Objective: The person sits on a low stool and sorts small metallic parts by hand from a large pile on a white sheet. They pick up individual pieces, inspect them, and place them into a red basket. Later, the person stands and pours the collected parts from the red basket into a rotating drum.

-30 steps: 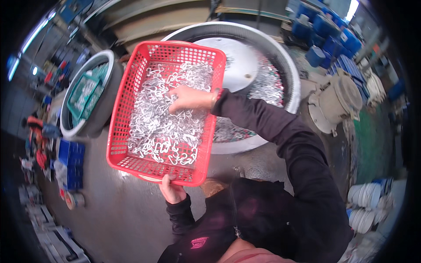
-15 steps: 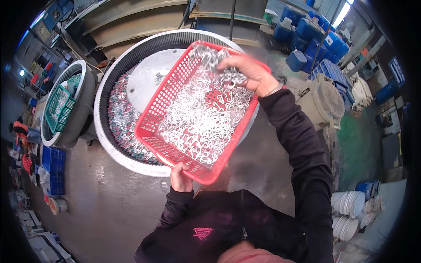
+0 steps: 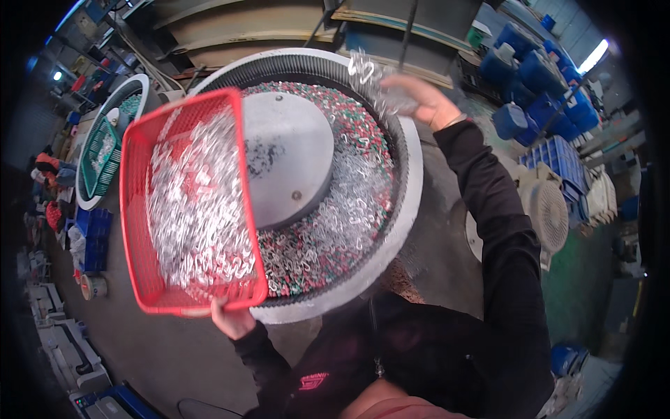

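My left hand (image 3: 232, 320) grips the near rim of a red plastic basket (image 3: 252, 230), which is tilted over the left side of a large round tub (image 3: 412, 174). Many small, shiny, S-like metal hooks (image 3: 199, 209) lie in the basket, smeared by motion. Above the tub's far right rim, my right hand (image 3: 426, 105) holds a blurred clump of the same hooks (image 3: 377, 87); whether some are leaving the fingers I cannot tell. Red, green and white small pieces (image 3: 370, 129) fill the tub's ring, with loose hooks (image 3: 349, 188) on top, around a grey central disc (image 3: 293, 153).
At the left stands a smaller tub (image 3: 143, 87) with a green basket (image 3: 101, 157) on it. Blue barrels (image 3: 513, 122) and blue crates (image 3: 551, 160) stand at the far right. Behind the big tub are metal panels (image 3: 244, 24). Blue bins (image 3: 94, 237) stand at left.
The red basket has swung left, off the tub's right side. My right hand has come out of the basket with a clump of hooks, now above the tub's far right rim.
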Tool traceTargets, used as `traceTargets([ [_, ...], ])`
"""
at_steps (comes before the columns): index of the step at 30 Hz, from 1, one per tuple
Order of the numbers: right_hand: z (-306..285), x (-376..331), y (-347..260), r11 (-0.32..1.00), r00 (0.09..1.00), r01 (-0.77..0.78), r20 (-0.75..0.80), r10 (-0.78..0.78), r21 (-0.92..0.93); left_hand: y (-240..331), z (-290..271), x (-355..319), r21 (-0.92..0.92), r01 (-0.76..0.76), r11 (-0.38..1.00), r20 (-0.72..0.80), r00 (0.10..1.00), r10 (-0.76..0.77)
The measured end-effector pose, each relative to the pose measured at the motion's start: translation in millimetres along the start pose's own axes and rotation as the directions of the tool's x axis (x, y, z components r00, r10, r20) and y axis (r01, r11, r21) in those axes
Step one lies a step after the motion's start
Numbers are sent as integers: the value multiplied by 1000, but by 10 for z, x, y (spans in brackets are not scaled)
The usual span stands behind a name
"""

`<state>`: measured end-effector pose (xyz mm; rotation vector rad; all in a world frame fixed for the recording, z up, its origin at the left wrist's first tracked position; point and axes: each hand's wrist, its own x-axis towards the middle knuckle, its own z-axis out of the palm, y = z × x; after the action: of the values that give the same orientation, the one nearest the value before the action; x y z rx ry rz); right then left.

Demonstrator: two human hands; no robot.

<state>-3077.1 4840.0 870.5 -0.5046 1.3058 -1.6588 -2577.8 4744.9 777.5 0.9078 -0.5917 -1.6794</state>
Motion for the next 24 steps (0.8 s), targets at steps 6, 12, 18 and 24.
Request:
traceTargets([
  [6, -673, 1894, 604, 949, 938, -312, 175, 298, 56, -245, -94, -522, -20, -252, 968, -346, 910, 230],
  [12, -826, 3600, 786, 935, 927, -322, 251, 279, 149, -673, 531, -1537, 24, -491, 871, -452, 772, 447],
  [18, -965, 3697, 804, 456, 970, 129, 207, 126, -881, -1107, 1184, -2225, -8, -568, 823, -648, 630, 429],
  [24, 856, 1883, 136, 497, 252, 867, 892, -375, -36, -1705, 1761, -2392, 84, -552, 830, -690, 569, 448],
])
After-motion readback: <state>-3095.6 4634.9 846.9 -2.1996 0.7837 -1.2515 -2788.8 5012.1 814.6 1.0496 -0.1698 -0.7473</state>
